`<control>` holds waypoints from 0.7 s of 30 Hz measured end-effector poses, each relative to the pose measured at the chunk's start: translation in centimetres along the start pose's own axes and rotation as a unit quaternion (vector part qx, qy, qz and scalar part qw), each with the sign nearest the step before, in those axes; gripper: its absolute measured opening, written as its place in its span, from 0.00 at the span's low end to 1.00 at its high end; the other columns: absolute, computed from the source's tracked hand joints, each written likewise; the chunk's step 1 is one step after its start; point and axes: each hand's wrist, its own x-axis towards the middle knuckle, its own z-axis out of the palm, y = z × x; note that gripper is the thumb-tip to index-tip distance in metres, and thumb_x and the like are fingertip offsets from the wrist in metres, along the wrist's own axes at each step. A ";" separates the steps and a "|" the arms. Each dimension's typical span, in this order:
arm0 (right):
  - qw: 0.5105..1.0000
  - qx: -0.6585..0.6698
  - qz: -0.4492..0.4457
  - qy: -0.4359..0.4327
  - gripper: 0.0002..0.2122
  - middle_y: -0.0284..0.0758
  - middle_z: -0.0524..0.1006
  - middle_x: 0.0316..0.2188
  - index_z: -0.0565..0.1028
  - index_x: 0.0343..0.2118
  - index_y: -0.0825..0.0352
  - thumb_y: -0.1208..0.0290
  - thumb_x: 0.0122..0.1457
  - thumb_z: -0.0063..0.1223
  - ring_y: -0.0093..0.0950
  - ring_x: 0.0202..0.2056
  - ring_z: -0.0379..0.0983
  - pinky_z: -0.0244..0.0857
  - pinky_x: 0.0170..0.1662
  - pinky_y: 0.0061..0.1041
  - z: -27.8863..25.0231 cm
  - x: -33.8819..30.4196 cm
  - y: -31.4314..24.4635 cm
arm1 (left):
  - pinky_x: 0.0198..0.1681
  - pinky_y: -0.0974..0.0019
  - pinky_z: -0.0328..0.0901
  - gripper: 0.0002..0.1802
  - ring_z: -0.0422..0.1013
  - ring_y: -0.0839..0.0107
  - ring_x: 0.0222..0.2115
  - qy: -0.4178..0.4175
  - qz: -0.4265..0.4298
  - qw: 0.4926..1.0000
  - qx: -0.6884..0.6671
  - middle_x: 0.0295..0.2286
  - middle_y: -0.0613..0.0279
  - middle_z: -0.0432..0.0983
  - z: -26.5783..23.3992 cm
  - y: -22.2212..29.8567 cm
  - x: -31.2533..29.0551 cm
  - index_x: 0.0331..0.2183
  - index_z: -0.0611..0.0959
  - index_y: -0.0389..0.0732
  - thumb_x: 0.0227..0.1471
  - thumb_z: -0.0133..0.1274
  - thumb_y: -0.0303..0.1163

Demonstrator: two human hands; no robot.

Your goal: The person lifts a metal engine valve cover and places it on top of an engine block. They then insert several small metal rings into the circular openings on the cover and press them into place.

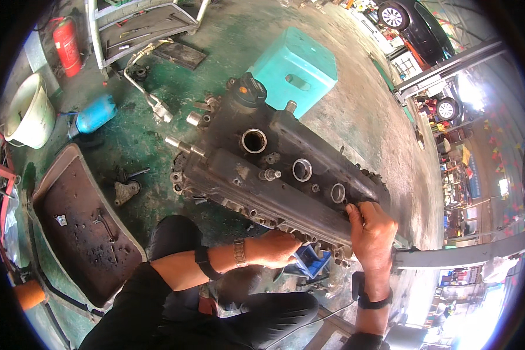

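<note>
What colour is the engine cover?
The engine cover is dusty black, best seen in the head view.

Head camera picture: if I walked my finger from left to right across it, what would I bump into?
Pale bucket → red fire extinguisher → blue canister → bent metal pipe → black cap on the engine cover → teal stool → right hand → lower car wheel.

Head-mtd fisheye cam — looks down on hands (374, 230), close range — floor (367, 111) beyond.
</note>
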 end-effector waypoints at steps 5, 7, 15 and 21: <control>1.000 0.029 0.007 0.000 0.11 0.39 0.73 0.20 0.73 0.23 0.66 0.70 0.54 0.66 0.43 0.21 0.71 0.63 0.23 0.36 0.0 -0.4 0.1 | 0.49 0.46 0.69 0.19 0.75 0.44 0.44 -0.006 -0.009 1.000 0.007 0.40 0.40 0.77 -0.5 0.5 -0.1 0.43 0.77 0.31 0.58 0.56 0.38; 0.998 0.048 0.027 -0.002 0.10 0.39 0.74 0.20 0.74 0.23 0.66 0.71 0.54 0.67 0.43 0.21 0.71 0.63 0.23 0.36 0.1 -0.4 0.3 | 0.49 0.45 0.69 0.20 0.75 0.44 0.44 -0.007 -0.007 1.000 0.007 0.39 0.40 0.77 -0.6 0.6 -0.1 0.43 0.77 0.30 0.58 0.56 0.38; 0.991 0.124 0.042 0.013 0.07 0.42 0.78 0.25 0.80 0.32 0.70 0.77 0.52 0.67 0.39 0.23 0.75 0.67 0.27 0.31 0.7 -0.4 0.8 | 0.49 0.45 0.69 0.20 0.74 0.44 0.44 -0.004 -0.002 1.000 -0.008 0.40 0.39 0.77 -0.2 0.3 0.2 0.42 0.77 0.30 0.58 0.56 0.39; 0.985 0.169 0.035 0.004 0.09 0.43 0.78 0.25 0.81 0.37 0.72 0.81 0.52 0.65 0.38 0.24 0.76 0.68 0.28 0.30 0.6 -0.4 0.9 | 0.48 0.46 0.69 0.19 0.74 0.44 0.44 0.002 0.005 1.000 -0.009 0.39 0.40 0.77 -0.1 0.1 0.1 0.43 0.76 0.30 0.58 0.56 0.38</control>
